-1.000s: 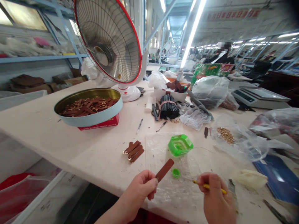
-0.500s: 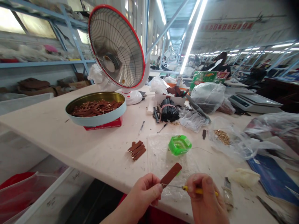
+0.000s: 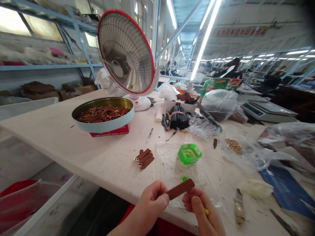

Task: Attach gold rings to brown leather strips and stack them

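Note:
A brown leather strip (image 3: 180, 189) is pinched at its lower left end by my left hand (image 3: 154, 201), near the table's front edge. My right hand (image 3: 203, 209) is closed around a yellow-handled tool (image 3: 207, 212), most of it hidden by the fingers, and its fingertips are at the strip's right end. Several brown strips with gold rings (image 3: 145, 159) lie in a small pile left of a clear plastic sheet (image 3: 164, 164). On the sheet stands an open green container (image 3: 189, 154), with a small green piece (image 3: 184, 179) behind the strip.
A round tin (image 3: 105, 126) of brown strips rests on a red box (image 3: 110, 131) at the left, before a red-rimmed fan heater (image 3: 126, 52). Gold pieces (image 3: 233, 146) lie in a plastic bag at the right, near a blue folder (image 3: 286, 190) and scissors (image 3: 283, 222).
My right hand has moved left to the strip's right end with the yellow-handled tool. The strip has tilted flatter in my left hand. The view has shifted slightly.

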Demonstrator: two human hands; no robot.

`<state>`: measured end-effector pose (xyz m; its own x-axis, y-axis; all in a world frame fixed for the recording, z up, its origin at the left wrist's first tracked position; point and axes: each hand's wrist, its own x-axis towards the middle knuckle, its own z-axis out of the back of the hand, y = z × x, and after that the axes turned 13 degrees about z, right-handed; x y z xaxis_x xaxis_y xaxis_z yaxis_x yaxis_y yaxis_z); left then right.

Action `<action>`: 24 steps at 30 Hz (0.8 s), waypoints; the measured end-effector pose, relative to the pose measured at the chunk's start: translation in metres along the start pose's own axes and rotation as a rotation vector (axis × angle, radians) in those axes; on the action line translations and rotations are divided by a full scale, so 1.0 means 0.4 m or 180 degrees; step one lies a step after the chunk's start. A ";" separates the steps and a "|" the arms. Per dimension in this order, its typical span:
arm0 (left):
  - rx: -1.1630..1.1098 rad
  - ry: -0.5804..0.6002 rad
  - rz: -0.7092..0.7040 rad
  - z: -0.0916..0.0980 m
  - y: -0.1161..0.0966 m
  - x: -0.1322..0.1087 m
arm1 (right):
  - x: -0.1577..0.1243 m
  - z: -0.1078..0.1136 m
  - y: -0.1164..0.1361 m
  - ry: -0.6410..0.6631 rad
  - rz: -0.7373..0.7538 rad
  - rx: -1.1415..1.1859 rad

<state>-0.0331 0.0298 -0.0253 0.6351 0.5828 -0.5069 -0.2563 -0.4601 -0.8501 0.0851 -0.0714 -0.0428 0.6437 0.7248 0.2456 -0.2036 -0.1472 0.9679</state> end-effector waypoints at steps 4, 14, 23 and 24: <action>0.0149 0.0061 -0.0053 0.007 0.010 0.006 | 0.011 -0.048 -0.027 0.0589 -0.0152 0.0093; 0.0301 0.0217 0.0270 0.029 0.014 0.001 | 0.020 -0.066 -0.045 0.0297 -0.0554 0.0469; 0.1387 -0.0249 0.0040 0.047 -0.009 -0.012 | 0.004 -0.109 -0.046 -0.0128 -0.0959 0.0357; 0.1445 -0.0232 0.0027 0.053 -0.015 -0.013 | 0.002 -0.114 -0.052 -0.0144 -0.0991 0.0368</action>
<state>-0.0503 0.0436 -0.0204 0.5829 0.6334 -0.5090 -0.5648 -0.1344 -0.8142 0.0561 -0.0369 -0.0652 0.6945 0.7167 -0.0631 0.0913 -0.0008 0.9958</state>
